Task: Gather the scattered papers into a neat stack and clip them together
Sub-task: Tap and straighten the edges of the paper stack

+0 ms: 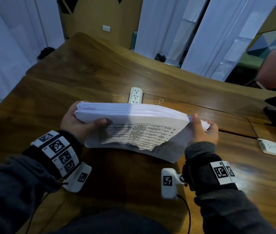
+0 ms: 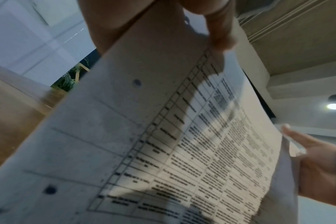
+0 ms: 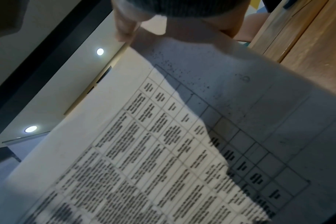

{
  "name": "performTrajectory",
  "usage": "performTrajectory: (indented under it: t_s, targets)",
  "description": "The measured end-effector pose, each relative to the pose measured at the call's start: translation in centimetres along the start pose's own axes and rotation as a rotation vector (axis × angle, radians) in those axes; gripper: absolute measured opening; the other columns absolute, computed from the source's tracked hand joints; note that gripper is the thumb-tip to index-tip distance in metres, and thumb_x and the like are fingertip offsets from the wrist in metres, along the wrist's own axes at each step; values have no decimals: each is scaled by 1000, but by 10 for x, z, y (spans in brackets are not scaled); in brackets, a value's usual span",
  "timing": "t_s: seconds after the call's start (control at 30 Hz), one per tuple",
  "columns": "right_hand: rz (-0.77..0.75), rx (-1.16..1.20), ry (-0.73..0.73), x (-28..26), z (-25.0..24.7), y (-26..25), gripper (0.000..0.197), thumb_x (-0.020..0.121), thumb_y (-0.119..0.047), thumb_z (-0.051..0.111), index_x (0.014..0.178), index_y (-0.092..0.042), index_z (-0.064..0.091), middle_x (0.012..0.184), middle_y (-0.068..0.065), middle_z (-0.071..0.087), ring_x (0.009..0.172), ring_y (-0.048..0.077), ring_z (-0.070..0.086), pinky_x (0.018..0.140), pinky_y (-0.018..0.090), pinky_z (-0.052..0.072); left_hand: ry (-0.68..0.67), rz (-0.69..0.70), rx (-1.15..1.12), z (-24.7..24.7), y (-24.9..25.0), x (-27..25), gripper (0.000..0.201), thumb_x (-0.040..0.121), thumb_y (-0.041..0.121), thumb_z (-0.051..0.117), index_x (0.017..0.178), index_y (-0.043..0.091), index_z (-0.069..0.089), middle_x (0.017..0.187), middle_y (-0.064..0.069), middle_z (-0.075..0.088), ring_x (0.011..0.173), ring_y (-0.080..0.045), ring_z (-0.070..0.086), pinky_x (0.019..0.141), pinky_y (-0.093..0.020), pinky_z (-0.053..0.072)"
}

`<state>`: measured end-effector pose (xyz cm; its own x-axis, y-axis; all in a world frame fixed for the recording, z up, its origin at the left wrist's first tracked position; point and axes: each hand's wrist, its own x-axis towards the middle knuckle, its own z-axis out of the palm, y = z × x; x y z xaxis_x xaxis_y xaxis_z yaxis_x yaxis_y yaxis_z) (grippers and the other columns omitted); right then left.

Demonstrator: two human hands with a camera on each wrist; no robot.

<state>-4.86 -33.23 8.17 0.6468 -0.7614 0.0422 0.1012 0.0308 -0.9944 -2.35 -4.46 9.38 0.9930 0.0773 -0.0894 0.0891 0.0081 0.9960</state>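
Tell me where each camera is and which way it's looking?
Head: worn on the head, looking down at the wooden table; shows left hand and right hand gripping the paper stack, plus sleeves and wristbands.
Left wrist: under the stack, looking up at the printed sheet; shows left-hand fingers and the right hand.
Right wrist: looking up along the sheet toward ceiling lights; shows right-hand fingers.
All three share the printed table page.

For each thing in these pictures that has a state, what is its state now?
paper stack: gathered, held off the table, unclipped
binder clip: on the table behind the stack, unused
left hand: grips the stack's left end
right hand: grips the stack's right end
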Motion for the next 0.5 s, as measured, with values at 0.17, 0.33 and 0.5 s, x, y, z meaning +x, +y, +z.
performTrajectory:
  t_s: [0.17,0.33,0.5]
  targets:
    - [102,-67,-410,6,-27,15,67,41,-28,85,98,-10,56,78,-6,72,70,-4,68,58,11,53,29,-41,18,-1,0,8,30,72,5,70,76,27,50,80,8,56,71,-1,55,57,-17,42]
    - [108,-55,-431,-5,-31,11,86,11,-57,85,83,-14,65,67,-15,74,67,2,69,57,12,53,347,23,260,-4,-1,21,52,62,27,79,102,24,46,102,5,50,90,-12,51,79,-32,46]
    - [-32,-65,-492,-31,-16,-19,29,60,-4,77,88,-8,67,71,-10,74,74,3,70,64,13,54,142,898,812,25,36,-2,75,57,48,73,116,13,43,121,-13,46,117,-22,38,103,-45,29]
